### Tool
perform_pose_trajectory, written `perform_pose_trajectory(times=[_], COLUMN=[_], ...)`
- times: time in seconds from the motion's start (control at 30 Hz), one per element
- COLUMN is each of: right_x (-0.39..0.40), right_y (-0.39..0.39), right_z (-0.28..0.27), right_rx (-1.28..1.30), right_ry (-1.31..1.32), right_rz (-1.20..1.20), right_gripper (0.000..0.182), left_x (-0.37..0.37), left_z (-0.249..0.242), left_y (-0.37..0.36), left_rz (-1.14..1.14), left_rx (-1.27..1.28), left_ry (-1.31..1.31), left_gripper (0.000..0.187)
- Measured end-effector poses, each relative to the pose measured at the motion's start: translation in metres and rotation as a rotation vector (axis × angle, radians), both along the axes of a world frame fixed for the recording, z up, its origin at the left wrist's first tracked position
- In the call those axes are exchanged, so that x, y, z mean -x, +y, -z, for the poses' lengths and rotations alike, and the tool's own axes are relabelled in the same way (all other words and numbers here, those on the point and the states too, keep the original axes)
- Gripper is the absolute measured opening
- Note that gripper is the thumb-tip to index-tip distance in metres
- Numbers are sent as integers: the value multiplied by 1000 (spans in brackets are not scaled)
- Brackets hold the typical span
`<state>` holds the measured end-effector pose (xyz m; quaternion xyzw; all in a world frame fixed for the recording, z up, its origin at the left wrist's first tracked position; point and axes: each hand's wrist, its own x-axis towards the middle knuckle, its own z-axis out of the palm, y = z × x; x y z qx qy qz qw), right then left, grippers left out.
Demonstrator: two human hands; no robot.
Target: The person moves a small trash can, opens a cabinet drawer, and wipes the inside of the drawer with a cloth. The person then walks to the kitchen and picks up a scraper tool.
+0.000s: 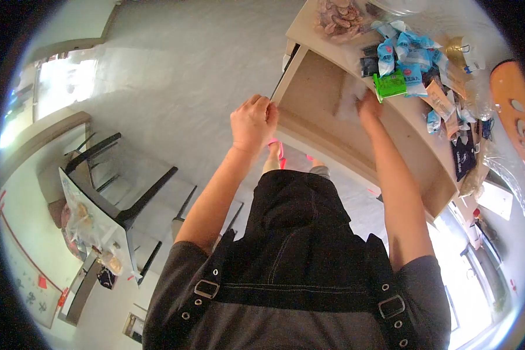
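Overhead, floor: pale, smooth tile.
Drawer (pixel 332 125): open, bare wood, at 1 o'clock.
Table (pixel 510 175): littered with glossy blue packets (pixel 405 52).
Left hand (pixel 254 121): fist curled shut at the drawer front.
Right hand (pixel 368 106): inside the drawer, finger state unclear.

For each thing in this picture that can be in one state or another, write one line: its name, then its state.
Drawer: pulled open, inside mostly bare.
Left hand: closed in a fist at the drawer's front edge.
Right hand: inside the drawer, touching a pale sheet; grip unclear.
Green packet: lying at the tabletop edge, overhanging the drawer.
Blue packets: heaped loosely on the tabletop.
Black chair: standing upright, unoccupied.
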<state>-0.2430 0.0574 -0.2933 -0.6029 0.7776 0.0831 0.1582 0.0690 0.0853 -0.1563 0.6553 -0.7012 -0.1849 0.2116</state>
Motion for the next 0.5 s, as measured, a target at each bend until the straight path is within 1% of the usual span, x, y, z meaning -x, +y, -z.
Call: perform_pose_trajectory(times=[0.03,0.07,0.13,0.23,0.27,0.33,0.4,0.47,0.5], right_x=[28,71,97,105,98,53,-5,-42,-63], right_y=[14,42,60,79,77,70,39,-1,-23], right_z=[-2,35,0,-31,-35,-52,-76,-57,-41], right_rx=[-74,185,-20,128,174,258,75,67,119], right_ry=[-10,44,-13,-185,-275,-453,-466,-506,-469], right_rz=[94,56,367,363,329,265,373,164,99], right_gripper=[58,50,43,38,39,39,42,49,53], left_x=[-1,-2,-2,-3,-3,-4,-4,-5,-5], left_z=[-1,-2,0,-1,-1,-1,-2,-3,-2], left_y=[0,1,0,2,1,0,2,0,0], left_rz=[3,4,-9,-7,-6,-13,-1,11,8], left_rx=[0,1,27,12,1,-5,1,31,35], left_ry=[6,11,16,20,20,27,33,35,40], left_gripper=[17,17,17,16,16,16,16,15,15])
